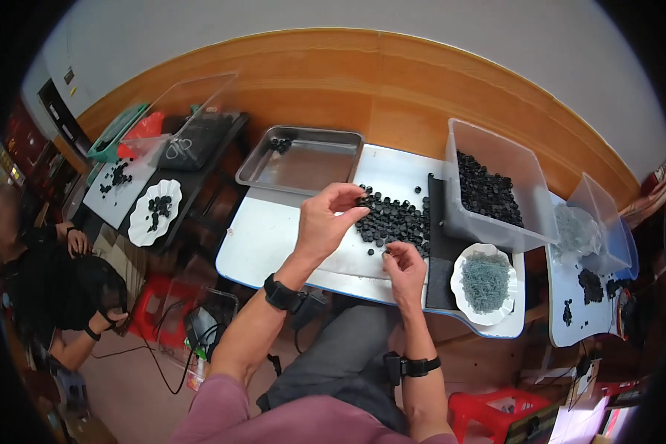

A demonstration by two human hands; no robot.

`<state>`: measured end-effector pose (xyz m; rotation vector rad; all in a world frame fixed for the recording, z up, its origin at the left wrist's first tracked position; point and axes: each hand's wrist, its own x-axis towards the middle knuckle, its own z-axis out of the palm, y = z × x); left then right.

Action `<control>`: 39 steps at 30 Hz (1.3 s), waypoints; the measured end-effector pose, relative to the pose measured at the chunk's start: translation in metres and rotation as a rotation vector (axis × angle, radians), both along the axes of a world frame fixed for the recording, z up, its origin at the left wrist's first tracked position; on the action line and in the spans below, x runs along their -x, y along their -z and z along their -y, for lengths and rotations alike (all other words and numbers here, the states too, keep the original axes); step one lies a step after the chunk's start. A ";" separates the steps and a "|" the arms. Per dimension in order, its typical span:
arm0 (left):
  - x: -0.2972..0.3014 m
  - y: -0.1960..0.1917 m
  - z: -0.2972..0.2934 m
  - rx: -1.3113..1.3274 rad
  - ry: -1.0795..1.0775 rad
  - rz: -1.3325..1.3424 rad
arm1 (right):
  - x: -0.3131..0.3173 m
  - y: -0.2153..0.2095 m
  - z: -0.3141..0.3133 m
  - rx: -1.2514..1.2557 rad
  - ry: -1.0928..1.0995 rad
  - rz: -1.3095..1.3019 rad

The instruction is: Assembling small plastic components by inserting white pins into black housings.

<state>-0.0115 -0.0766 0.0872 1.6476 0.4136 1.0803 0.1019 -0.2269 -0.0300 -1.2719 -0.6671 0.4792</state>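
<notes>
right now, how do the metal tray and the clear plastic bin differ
The metal tray is shallow; the plastic bin is deep. The tray has a few black pieces in one corner; the bin holds many. The tray is opaque; the bin is see-through. Both are open-topped.

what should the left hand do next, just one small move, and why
Probably pinch one piece from the left edge of the loose black pile with the left hand: its thumb and index finger are parted right beside that edge. Whether they already hold a piece is hard to tell.
</notes>
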 end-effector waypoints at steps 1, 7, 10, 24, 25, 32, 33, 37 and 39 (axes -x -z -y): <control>0.001 0.003 -0.001 -0.032 -0.019 -0.021 | 0.000 0.002 0.001 0.002 0.008 0.008; 0.014 0.001 -0.020 0.038 -0.106 0.033 | 0.005 0.006 -0.005 0.035 0.010 0.020; 0.012 -0.009 -0.029 -0.003 -0.186 0.035 | 0.004 -0.002 -0.003 0.005 0.017 -0.009; 0.035 0.043 -0.184 -0.291 -0.482 -0.342 | 0.008 -0.012 -0.006 -0.017 -0.005 -0.065; 0.037 0.050 -0.193 -0.431 -0.521 -0.429 | 0.009 -0.012 -0.007 -0.015 -0.002 -0.068; 0.023 0.043 -0.091 -0.352 -0.106 -0.404 | 0.001 -0.009 -0.002 -0.003 0.026 -0.056; 0.021 0.046 -0.068 -0.302 -0.001 -0.424 | 0.000 -0.009 0.000 0.001 0.020 -0.065; 0.025 0.077 0.001 0.089 0.221 -0.381 | 0.010 -0.013 -0.007 0.005 -0.012 -0.066; 0.017 0.090 0.023 0.212 0.270 -0.328 | 0.009 -0.012 -0.004 -0.020 -0.014 -0.085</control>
